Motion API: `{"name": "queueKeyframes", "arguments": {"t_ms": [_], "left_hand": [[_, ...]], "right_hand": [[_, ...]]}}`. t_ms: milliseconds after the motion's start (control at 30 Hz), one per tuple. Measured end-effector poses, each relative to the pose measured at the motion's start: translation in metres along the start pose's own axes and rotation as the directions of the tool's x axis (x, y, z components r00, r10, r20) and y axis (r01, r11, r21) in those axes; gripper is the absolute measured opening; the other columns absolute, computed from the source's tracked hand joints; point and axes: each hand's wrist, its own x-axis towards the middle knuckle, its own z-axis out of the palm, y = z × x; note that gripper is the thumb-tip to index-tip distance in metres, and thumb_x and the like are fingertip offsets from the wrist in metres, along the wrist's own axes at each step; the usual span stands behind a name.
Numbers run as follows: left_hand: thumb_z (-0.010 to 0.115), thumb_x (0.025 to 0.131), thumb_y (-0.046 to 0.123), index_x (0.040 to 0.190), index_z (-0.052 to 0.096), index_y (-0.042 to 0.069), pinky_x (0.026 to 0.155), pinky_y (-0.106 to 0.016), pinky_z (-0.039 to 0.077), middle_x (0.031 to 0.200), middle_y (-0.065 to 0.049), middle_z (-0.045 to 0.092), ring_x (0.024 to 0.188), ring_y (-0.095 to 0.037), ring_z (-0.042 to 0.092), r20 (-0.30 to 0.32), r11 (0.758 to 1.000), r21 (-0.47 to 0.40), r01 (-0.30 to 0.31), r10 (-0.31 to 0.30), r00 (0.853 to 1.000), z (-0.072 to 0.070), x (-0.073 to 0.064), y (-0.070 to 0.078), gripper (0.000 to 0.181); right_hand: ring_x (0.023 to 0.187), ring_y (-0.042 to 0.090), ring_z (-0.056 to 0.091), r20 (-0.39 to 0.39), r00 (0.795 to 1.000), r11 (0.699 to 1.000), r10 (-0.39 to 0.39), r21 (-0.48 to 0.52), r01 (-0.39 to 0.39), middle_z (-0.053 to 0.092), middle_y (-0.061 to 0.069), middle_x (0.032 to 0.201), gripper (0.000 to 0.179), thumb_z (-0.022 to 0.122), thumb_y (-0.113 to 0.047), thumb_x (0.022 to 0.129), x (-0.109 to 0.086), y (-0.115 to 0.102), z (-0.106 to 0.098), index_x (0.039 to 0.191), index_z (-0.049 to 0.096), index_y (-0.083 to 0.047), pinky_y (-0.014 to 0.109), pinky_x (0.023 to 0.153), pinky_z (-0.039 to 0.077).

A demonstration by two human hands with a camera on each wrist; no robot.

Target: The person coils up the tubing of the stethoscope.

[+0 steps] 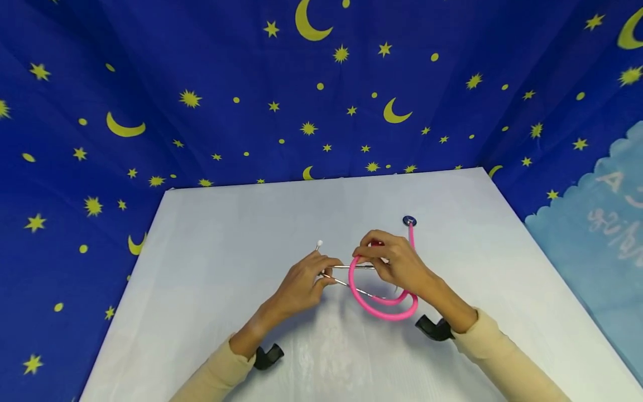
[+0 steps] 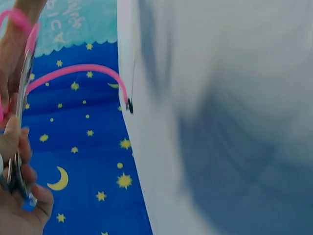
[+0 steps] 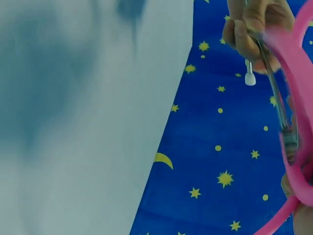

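A stethoscope with pink tubing [image 1: 387, 316] is held up over the white table between both hands. My left hand [image 1: 301, 282] grips its metal ear tubes [image 1: 354, 267] near their ends. One white ear tip [image 1: 319, 243] sticks out past the fingers; in the right wrist view the ear tip [image 3: 250, 79] hangs below that hand. My right hand [image 1: 399, 259] pinches the pink tubing, which bends in a loop beneath it. Beyond the right hand, the tubing runs up to the dark round chest piece [image 1: 409, 221] at the far side.
The white table [image 1: 226, 234] lies under both hands. Blue cloth [image 1: 201, 139] with yellow moons and stars hangs behind and along the sides, with a light blue lettered patch [image 1: 603, 223] at the right. Black wrist mounts [image 1: 434, 328] jut from under the cream sleeves [image 1: 502, 346].
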Motion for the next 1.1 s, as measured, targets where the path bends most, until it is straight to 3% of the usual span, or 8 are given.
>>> {"name": "queueKeyframes", "arguments": {"t_ms": [233,367,533,767,833,933,1033,1100], "left_hand": [[0.072,0.078,0.021,0.108,0.060,0.012,0.061,-0.021,0.040,0.075,0.007,0.051,0.069,-0.006,0.047,-0.050,1.000,-0.007,0.023,-0.024,0.998,0.003,0.005,0.007,0.034],[0.070,0.079,0.021,0.121,0.055,0.017,0.069,-0.024,0.044,0.078,0.005,0.054,0.071,-0.005,0.048,-0.075,0.997,0.002,-0.071,0.071,0.995,0.002,0.007,0.009,0.045],[0.067,0.082,0.018,0.119,0.063,0.023,0.060,-0.019,0.032,0.071,0.006,0.050,0.065,-0.007,0.038,-0.109,0.974,0.070,-0.213,0.220,0.969,0.004,0.009,0.008,0.038],[0.068,0.080,0.014,0.114,0.067,0.021,0.061,-0.020,0.028,0.064,0.004,0.042,0.061,-0.008,0.032,-0.175,0.960,0.104,-0.260,0.275,0.945,0.008,0.011,0.008,0.035],[0.068,0.079,0.014,0.114,0.067,0.019,0.061,-0.021,0.028,0.063,0.004,0.039,0.060,-0.008,0.032,-0.199,0.960,0.102,-0.260,0.276,0.940,0.009,0.012,0.009,0.035],[0.065,0.083,0.016,0.114,0.066,0.017,0.061,-0.021,0.028,0.062,0.004,0.037,0.060,-0.009,0.031,-0.225,0.963,0.096,-0.253,0.268,0.937,0.012,0.012,0.011,0.032],[0.059,0.088,0.020,0.114,0.066,0.016,0.060,-0.021,0.027,0.063,0.004,0.038,0.062,-0.009,0.031,-0.235,0.966,0.091,-0.240,0.255,0.938,0.013,0.011,0.012,0.028],[0.056,0.090,0.021,0.114,0.066,0.014,0.060,-0.021,0.026,0.063,0.004,0.039,0.063,-0.010,0.031,-0.257,0.970,0.076,-0.233,0.245,0.935,0.011,0.010,0.011,0.027]], "right_hand": [[0.060,0.009,0.054,-0.095,0.995,0.999,-0.016,-0.042,0.012,0.060,0.002,0.081,0.010,0.071,-0.003,0.076,0.002,0.005,0.000,0.085,0.073,-0.008,0.017,0.047,0.040],[0.057,0.007,0.052,-0.090,0.995,0.998,0.032,-0.050,-0.036,0.061,0.001,0.079,0.013,0.071,0.000,0.074,0.002,0.006,0.000,0.084,0.074,-0.008,0.018,0.045,0.039],[0.055,0.005,0.050,-0.073,0.993,0.994,0.093,-0.051,-0.097,0.062,-0.001,0.078,0.015,0.068,0.003,0.076,0.002,0.005,0.000,0.083,0.074,-0.009,0.015,0.046,0.036],[0.055,0.003,0.048,-0.030,0.968,0.968,0.250,0.021,-0.249,0.063,-0.003,0.075,0.008,0.070,-0.006,0.079,0.002,0.004,-0.004,0.084,0.074,-0.010,0.015,0.046,0.037],[0.056,0.003,0.050,0.008,0.949,0.947,0.314,0.072,-0.314,0.064,-0.004,0.074,0.007,0.069,-0.009,0.080,0.001,0.006,-0.006,0.084,0.074,-0.011,0.018,0.047,0.040],[0.057,0.006,0.052,0.108,0.902,0.889,0.418,0.153,-0.431,0.066,-0.006,0.073,0.007,0.069,-0.017,0.081,0.001,0.008,-0.011,0.085,0.074,-0.014,0.021,0.050,0.044],[0.054,0.008,0.049,0.247,0.842,0.804,0.480,0.262,-0.535,0.063,-0.005,0.070,0.013,0.062,-0.019,0.087,-0.002,0.012,-0.019,0.091,0.073,-0.012,0.022,0.048,0.042],[0.053,0.010,0.046,0.324,0.801,0.716,0.503,0.362,-0.596,0.059,0.000,0.066,0.018,0.056,-0.017,0.091,-0.007,0.016,-0.023,0.095,0.071,-0.007,0.022,0.047,0.040]]}}
